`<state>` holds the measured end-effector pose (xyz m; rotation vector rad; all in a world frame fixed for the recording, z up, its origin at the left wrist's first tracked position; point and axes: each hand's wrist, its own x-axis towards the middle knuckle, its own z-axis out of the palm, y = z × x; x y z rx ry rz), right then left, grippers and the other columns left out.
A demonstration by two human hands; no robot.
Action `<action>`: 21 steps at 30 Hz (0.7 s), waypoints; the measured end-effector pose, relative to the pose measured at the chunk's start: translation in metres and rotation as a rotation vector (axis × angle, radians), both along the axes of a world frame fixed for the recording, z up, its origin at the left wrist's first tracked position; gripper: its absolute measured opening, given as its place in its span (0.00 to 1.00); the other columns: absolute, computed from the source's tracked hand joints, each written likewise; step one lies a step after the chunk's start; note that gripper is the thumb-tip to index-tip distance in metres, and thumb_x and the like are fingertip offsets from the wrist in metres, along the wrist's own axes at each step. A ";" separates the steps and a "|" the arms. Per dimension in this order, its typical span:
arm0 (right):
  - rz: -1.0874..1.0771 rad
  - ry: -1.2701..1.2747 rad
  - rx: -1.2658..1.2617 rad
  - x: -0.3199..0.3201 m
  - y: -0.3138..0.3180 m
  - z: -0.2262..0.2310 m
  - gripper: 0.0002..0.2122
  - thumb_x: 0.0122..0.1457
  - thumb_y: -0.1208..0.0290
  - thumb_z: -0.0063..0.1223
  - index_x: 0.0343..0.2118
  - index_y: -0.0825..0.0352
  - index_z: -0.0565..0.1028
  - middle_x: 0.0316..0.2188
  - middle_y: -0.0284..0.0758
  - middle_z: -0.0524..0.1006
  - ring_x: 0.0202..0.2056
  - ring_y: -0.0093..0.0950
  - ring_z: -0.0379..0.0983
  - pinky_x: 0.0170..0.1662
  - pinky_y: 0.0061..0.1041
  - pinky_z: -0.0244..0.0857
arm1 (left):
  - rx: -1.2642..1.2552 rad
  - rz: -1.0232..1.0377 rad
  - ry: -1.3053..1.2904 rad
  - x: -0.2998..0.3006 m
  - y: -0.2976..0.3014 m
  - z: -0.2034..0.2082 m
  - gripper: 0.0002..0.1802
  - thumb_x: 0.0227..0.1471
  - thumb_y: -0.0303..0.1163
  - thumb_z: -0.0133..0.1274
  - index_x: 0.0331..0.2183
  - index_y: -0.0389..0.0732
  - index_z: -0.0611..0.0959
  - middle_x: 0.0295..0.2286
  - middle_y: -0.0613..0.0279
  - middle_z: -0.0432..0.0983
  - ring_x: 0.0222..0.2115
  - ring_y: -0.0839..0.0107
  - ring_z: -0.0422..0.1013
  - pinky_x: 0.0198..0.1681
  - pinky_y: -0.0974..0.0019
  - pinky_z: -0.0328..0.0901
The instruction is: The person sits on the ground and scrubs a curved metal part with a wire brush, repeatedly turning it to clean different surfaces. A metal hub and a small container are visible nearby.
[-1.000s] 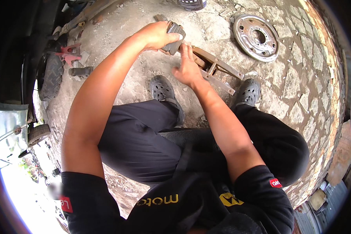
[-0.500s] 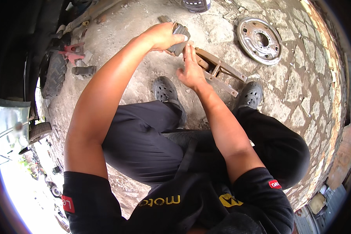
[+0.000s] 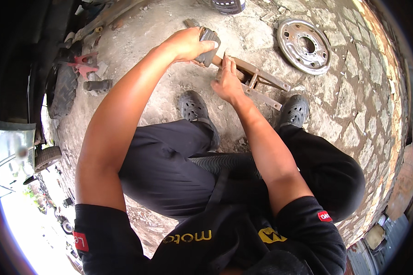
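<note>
My left hand is closed on a dark grey, ridged block, the thumb lying across its face. The block sits at the far end of a rusty metal frame, which has two spreading arms with holes at their near ends and a crossbar between them. Beside the frame's narrow end is my right hand. Its fingers are stretched out along the frame and the thumb stands apart. Whether its fingertips press on the metal cannot be told. The underside of the block is hidden by my left hand.
A round steel wheel disc lies at the far right on the stone floor. A dark tub stands at the far edge. To the left are a red metal stand, a short dark cylinder and a tyre. My shoes flank the work.
My right hand has slid slightly down and to the right, away from the block, and its fingers are more raised. My left hand and the block have shifted slightly left.
</note>
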<state>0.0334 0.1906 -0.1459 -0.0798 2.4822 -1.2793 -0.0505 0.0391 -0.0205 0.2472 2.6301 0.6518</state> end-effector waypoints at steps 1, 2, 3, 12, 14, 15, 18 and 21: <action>0.038 -0.088 -0.059 -0.002 -0.001 0.018 0.49 0.52 0.70 0.56 0.70 0.69 0.34 0.69 0.60 0.41 0.70 0.50 0.44 0.70 0.36 0.49 | -0.045 0.017 -0.072 0.002 0.007 0.014 0.24 0.58 0.49 0.57 0.46 0.39 0.80 0.32 0.55 0.82 0.28 0.69 0.76 0.28 0.64 0.70; 0.022 -0.055 -0.060 0.001 -0.008 0.020 0.48 0.52 0.71 0.56 0.70 0.70 0.36 0.70 0.59 0.39 0.69 0.50 0.47 0.68 0.36 0.52 | -0.089 0.033 -0.144 0.004 0.010 0.020 0.26 0.59 0.49 0.57 0.49 0.39 0.79 0.34 0.57 0.82 0.30 0.71 0.76 0.28 0.65 0.70; 0.005 -0.014 -0.068 0.002 -0.017 0.023 0.47 0.52 0.71 0.56 0.70 0.71 0.37 0.70 0.58 0.37 0.68 0.50 0.51 0.67 0.37 0.54 | -0.059 0.009 -0.150 0.002 0.010 0.021 0.26 0.59 0.49 0.57 0.48 0.38 0.79 0.34 0.57 0.82 0.29 0.72 0.76 0.28 0.65 0.70; 0.079 -0.011 0.035 0.000 -0.015 0.025 0.47 0.53 0.68 0.54 0.69 0.76 0.36 0.69 0.62 0.39 0.69 0.49 0.47 0.68 0.34 0.51 | 0.020 0.050 -0.024 0.005 0.000 0.009 0.21 0.57 0.49 0.56 0.40 0.40 0.83 0.27 0.55 0.81 0.22 0.66 0.75 0.28 0.59 0.70; 0.064 0.040 0.012 0.004 -0.020 0.028 0.47 0.52 0.70 0.54 0.70 0.73 0.36 0.70 0.58 0.38 0.66 0.51 0.54 0.66 0.35 0.56 | -0.038 0.009 -0.147 0.002 0.008 0.018 0.24 0.59 0.47 0.56 0.48 0.38 0.78 0.33 0.60 0.81 0.28 0.73 0.75 0.28 0.66 0.71; 0.042 0.090 0.002 0.005 -0.019 0.016 0.47 0.52 0.70 0.53 0.70 0.69 0.36 0.70 0.58 0.37 0.64 0.51 0.58 0.64 0.37 0.60 | -0.029 -0.002 -0.147 0.001 0.010 0.021 0.24 0.60 0.47 0.56 0.49 0.39 0.78 0.34 0.60 0.81 0.28 0.73 0.76 0.29 0.66 0.71; 0.011 0.074 -0.025 0.004 -0.007 0.006 0.48 0.52 0.72 0.54 0.72 0.60 0.35 0.71 0.57 0.36 0.63 0.51 0.61 0.62 0.39 0.62 | -0.003 -0.017 -0.105 0.002 0.005 0.019 0.25 0.60 0.47 0.56 0.50 0.39 0.78 0.34 0.59 0.81 0.30 0.72 0.76 0.30 0.65 0.71; 0.022 -0.147 0.004 0.002 -0.008 0.031 0.47 0.52 0.72 0.55 0.72 0.62 0.37 0.70 0.58 0.37 0.66 0.52 0.55 0.65 0.38 0.58 | -0.017 0.009 -0.102 0.002 -0.003 0.010 0.25 0.59 0.47 0.57 0.50 0.39 0.78 0.35 0.58 0.81 0.32 0.72 0.76 0.32 0.64 0.71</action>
